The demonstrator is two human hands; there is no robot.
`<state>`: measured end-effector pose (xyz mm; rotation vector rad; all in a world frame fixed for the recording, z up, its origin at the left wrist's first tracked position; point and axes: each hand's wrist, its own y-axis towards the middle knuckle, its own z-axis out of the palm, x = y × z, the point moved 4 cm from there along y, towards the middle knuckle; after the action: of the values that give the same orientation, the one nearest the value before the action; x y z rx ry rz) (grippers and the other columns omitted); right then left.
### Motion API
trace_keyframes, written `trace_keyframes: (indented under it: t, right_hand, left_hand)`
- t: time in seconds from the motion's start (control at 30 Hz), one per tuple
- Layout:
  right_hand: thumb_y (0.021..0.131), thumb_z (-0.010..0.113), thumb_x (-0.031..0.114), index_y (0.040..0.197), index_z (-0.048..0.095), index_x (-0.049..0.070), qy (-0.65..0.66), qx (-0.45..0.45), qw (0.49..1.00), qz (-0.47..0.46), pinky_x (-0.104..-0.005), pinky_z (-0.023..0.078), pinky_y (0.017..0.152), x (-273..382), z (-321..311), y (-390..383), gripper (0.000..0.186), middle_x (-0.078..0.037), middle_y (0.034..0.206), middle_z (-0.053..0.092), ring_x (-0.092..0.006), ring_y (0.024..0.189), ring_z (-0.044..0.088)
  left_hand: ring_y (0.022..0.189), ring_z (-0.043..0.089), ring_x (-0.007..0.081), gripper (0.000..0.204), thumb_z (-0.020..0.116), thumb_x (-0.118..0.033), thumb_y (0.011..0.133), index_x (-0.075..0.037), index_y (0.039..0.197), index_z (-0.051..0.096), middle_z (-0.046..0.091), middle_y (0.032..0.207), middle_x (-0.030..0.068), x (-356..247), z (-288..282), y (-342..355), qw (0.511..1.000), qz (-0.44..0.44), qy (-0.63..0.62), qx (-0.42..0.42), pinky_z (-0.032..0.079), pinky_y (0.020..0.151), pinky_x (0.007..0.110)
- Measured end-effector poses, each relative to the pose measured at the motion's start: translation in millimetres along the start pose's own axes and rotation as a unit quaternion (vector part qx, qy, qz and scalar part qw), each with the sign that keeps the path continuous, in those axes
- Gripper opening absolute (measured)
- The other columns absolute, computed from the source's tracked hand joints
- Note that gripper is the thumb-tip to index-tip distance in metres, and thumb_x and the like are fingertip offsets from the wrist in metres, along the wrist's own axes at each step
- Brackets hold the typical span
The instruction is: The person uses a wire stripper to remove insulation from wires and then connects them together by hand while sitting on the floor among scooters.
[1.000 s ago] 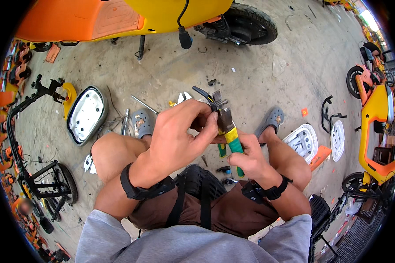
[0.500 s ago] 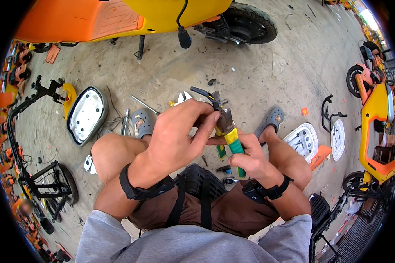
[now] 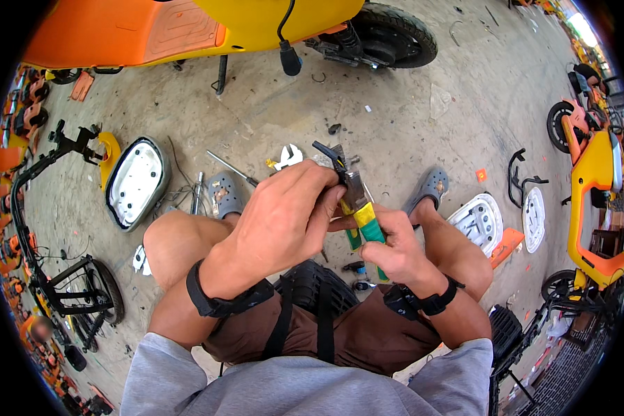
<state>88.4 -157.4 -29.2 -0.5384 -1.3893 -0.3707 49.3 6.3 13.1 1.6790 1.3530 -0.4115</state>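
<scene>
Pliers held at knee height, above the concrete floor [image 3: 395, 97].
Right hand [image 3: 395, 246] gripped the pliers [image 3: 357, 201] by their green-and-yellow handles; left hand [image 3: 281, 218] closed its fingers around a small black part [image 3: 324, 150] at the jaws.

Yellow-green-handled pliers [image 3: 357, 208], upright, w/ black part [image 3: 328, 154] at tip.

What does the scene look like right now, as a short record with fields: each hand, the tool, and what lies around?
right hand: gripping pliers by the handles
pliers: yellow-and-green handles, jaws pointing up and away
left hand: fingers at the pliers' head; the small part there is hidden
posture: seated, knees apart, grey clogs on concrete
ground nearby: white oval cover to the left, adjustable wrench ahead
behind: orange-yellow scooter
</scene>
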Motion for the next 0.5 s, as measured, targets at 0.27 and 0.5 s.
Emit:
trace_keyframes:
  t: [0.27, 0.5]
  right_hand:
    - [0.065, 0.046, 0.0, 0.124, 0.056, -0.009, 0.114, -0.008, 0.993, -0.008, -0.037, 0.044, 0.101, -4, 0, 1, 0.06, -0.019, 0.128, 0.059, -0.0264, 0.113, 0.061]
    - [0.063, 0.048, 0.007, 0.108, 0.068, -0.007, 0.136, 0.022, 0.991, 0.006, -0.0359, 0.044, 0.1, -4, 0, 0, 0.051, -0.021, 0.134, 0.055, -0.027, 0.118, 0.057]
  left_hand:
    - [0.059, 0.058, 0.0144, 0.016, 0.071, -0.006, 0.086, 0.0, 0.094, 0.058, 0.06, 0.077, 0.0071, -3, -27, -3, 0.984, -0.053, -0.043, -0.165, 0.046, 0.051, 0.027]
    - [0.066, 0.061, 0.0113, 0.016, 0.063, -0.001, 0.091, 0.004, 0.105, 0.058, 0.064, 0.08, 0.0059, -1, -35, -1, 0.947, -0.147, -0.157, -0.239, 0.05, 0.063, 0.023]
